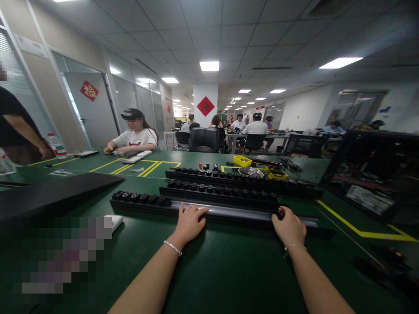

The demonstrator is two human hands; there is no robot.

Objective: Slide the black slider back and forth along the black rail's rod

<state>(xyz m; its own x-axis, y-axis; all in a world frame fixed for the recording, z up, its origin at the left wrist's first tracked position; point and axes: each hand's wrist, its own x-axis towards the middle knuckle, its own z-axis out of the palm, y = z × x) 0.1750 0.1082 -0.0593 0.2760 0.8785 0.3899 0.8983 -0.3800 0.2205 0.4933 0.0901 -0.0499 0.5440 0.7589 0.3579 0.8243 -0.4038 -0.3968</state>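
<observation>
A long black channel point(229, 211) with a shiny bare inside lies in front of me, and several black socket modules point(144, 198) sit in a row at its left end. My left hand point(191, 222) rests on the channel's near edge and inner face, fingers spread, holding nothing. Near the right end, my right hand point(290, 226) pinches a small black piece point(280, 213) that looks like one of the socket modules. The fingers cover part of it; whether it touches the channel I cannot tell. Just behind lies a second black strip point(222, 192) filled with similar modules.
Another filled strip point(229, 175) lies farther back, near a yellow tray point(242, 161), a clear bag and cables. A dark open case point(366, 174) stands at right. A black panel point(55, 194) lies at left. A person point(139, 137) sits across the table.
</observation>
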